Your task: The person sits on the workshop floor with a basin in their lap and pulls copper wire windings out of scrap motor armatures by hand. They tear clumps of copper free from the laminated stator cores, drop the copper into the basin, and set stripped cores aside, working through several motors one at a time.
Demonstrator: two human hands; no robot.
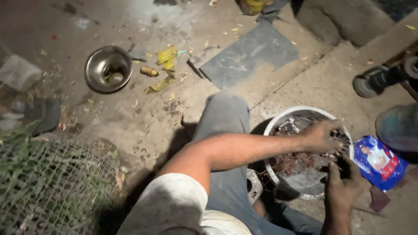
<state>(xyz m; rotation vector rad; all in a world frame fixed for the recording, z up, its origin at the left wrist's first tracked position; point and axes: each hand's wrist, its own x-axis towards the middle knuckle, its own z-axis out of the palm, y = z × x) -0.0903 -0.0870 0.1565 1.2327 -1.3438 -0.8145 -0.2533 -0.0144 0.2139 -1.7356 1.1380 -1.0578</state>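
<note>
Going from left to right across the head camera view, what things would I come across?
Green netting → steel bowl → yellow scraps → dark slab → white-rimmed round part → blue packet.

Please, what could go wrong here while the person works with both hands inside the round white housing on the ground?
1. Tangled copper wire lies right under the left hand; loose ends might scratch the fingers.
2. The right hand presses at the housing rim, which might slip on the dusty floor.
3. The light is weak, so small parts could be lost.
</note>
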